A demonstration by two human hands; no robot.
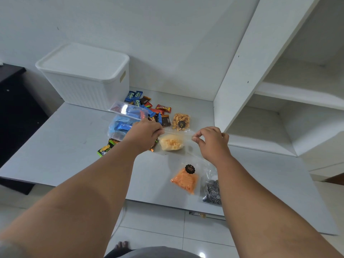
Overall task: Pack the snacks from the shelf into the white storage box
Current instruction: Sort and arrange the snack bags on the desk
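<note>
Here, two bare hands hold a clear bag [171, 141] of pale yellow snacks by its top edge, just above a grey-white table [65, 146]. The left hand [147, 133] is closed on the bag's left corner, fingers curled over it. The right hand [212, 139] pinches the right corner between thumb and fingertips, the other fingers loosely bent. The bag's top is stretched between the two hands, and the yellow contents sag at the bottom left, below the left hand.

At 12 o'clock from the held bag, close by, lies a clear pouch of golden nuts [181, 121] with a dark round sticker. At 6 o'clock, nearer the table's front edge, lies a bag of orange sticks [185, 180], also with a dark sticker. Just beside that, at its 3 o'clock, is a bag of black-and-white striped seeds [212, 191], partly hidden by the right forearm.

At 10 o'clock from the hands is a clear tub [126, 120] holding blue wrapped bars, tilted on its side. Around it, at 11 to 12 o'clock, is a loose heap of small wrapped candies [149, 107] in blue, red and brown. A green and yellow packet [105, 148] lies at 9 o'clock, under the left forearm.

Further off at 10 o'clock, at the back of the table against the wall, stands the white box [83, 79], ribbed on its sides, with its lid on. At 2 o'clock rises a white shelf [279, 108] with open compartments.
</note>
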